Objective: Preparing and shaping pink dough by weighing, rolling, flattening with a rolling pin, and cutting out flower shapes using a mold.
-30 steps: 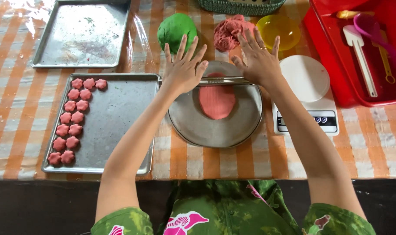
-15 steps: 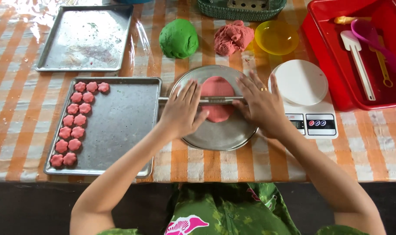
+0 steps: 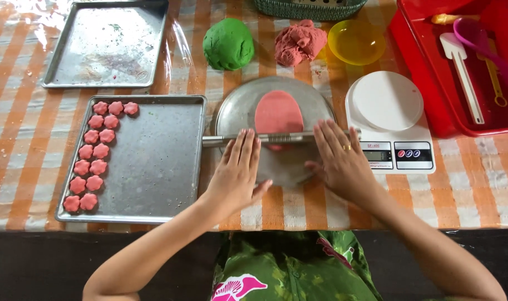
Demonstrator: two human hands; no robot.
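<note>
Hands: our left hand [image 3: 237,170] and right hand [image 3: 340,161] lie flat, fingers spread, on the metal rod [image 3: 276,137].
Dough: the pink dough sheet [image 3: 278,111] on the round tray [image 3: 231,114], just beyond our fingertips, looks already flattened.
Done: flower pieces [image 3: 97,151] fill only the left of the baking tray [image 3: 153,161].
Left: green dough ball [image 3: 228,43] and pink lump [image 3: 299,42] wait far back, seemingly untouched.

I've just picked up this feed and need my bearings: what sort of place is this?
Probably a home or small-scale baking table, not a factory line. A checked orange-and-white tablecloth covers it, a baking tray holds flower-shaped pink dough pieces, and a small kitchen scale stands beside lumps of green dough.
</note>
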